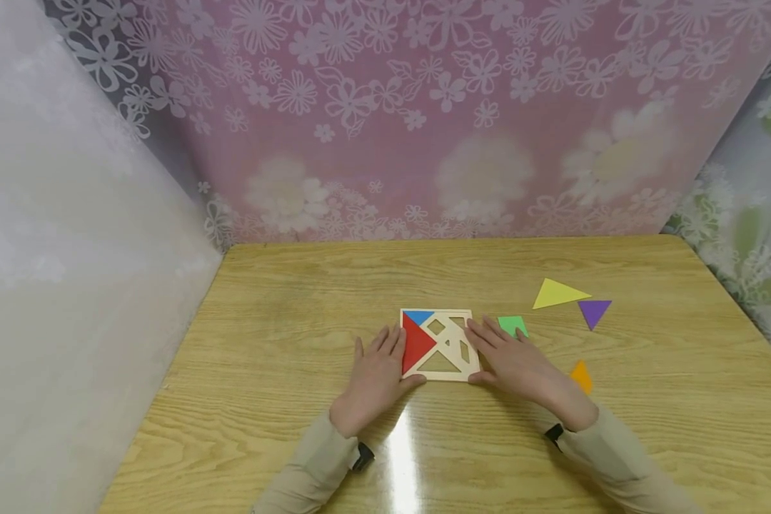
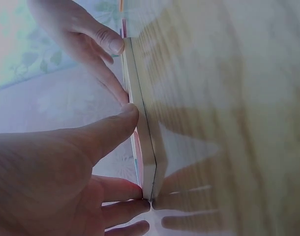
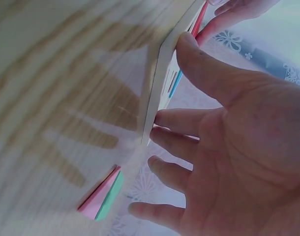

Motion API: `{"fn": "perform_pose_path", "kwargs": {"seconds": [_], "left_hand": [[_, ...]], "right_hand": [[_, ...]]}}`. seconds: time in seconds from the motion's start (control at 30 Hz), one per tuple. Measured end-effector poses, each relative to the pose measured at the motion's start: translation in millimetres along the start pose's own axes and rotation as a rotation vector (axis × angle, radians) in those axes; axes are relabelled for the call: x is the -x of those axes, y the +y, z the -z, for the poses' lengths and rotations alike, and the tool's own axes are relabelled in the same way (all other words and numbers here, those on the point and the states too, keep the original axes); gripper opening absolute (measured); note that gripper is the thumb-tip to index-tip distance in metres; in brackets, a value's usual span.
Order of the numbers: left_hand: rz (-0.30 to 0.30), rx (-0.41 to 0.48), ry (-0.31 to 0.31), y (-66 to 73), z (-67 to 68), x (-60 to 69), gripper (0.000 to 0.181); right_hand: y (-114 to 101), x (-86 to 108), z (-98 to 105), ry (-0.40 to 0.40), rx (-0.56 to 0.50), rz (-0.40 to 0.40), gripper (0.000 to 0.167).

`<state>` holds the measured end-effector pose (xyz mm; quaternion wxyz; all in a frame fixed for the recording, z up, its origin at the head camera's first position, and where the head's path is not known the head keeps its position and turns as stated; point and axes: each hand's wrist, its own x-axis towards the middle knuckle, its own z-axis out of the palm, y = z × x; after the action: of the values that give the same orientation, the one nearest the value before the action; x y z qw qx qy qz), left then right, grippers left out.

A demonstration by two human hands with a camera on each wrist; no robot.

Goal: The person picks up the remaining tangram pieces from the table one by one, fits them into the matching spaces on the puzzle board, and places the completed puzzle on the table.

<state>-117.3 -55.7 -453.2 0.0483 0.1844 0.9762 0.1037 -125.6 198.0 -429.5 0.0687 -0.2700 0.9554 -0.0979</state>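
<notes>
A pale wooden tangram board (image 1: 446, 376) lies flat on the table between both hands. A red triangle (image 1: 416, 345) and a smaller blue triangle (image 1: 417, 317) sit in its left part; several other cutouts show bare table. My left hand (image 1: 378, 373) touches the board's left side with extended fingers, its thumb at the near edge. On the opposite side, my right hand (image 1: 514, 360) rests straight fingertips against the right edge, with its thumb by the near right corner. Just beyond the right fingers lies a green square piece (image 1: 511, 325), partly covered by that hand.
Farther right on the wood-grain table (image 1: 263, 343) lie a yellow triangle (image 1: 557, 293) and a purple triangle (image 1: 594, 313). An orange piece (image 1: 582, 376) is partly hidden by the right wrist. A pink floral cloth (image 1: 385, 143) hangs behind the table.
</notes>
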Motion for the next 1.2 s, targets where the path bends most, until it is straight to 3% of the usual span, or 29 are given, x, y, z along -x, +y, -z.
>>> {"fn": "perform_pose_path", "kwargs": {"seconds": [0.27,0.87,1.1,1.2], "left_hand": [[-0.04,-0.035,0.02,5.2,2.1,3.4,0.082],[-0.101,-0.011,0.017,9.8,3.2,10.4,0.078],[-0.12,-0.028,0.053,9.5,4.4,5.6,0.073],[-0.17,-0.017,0.058,9.4,4.9,1.3,0.066]], "right_hand": [[4,7.7,-1,0.007,-0.006,-0.004,0.077],[12,23.9,-6,0.047,-0.004,0.023,0.079],[10,25.2,-7,0.064,-0.003,0.025,0.077],[10,24.9,-8,0.064,0.003,0.028,0.077]]}}
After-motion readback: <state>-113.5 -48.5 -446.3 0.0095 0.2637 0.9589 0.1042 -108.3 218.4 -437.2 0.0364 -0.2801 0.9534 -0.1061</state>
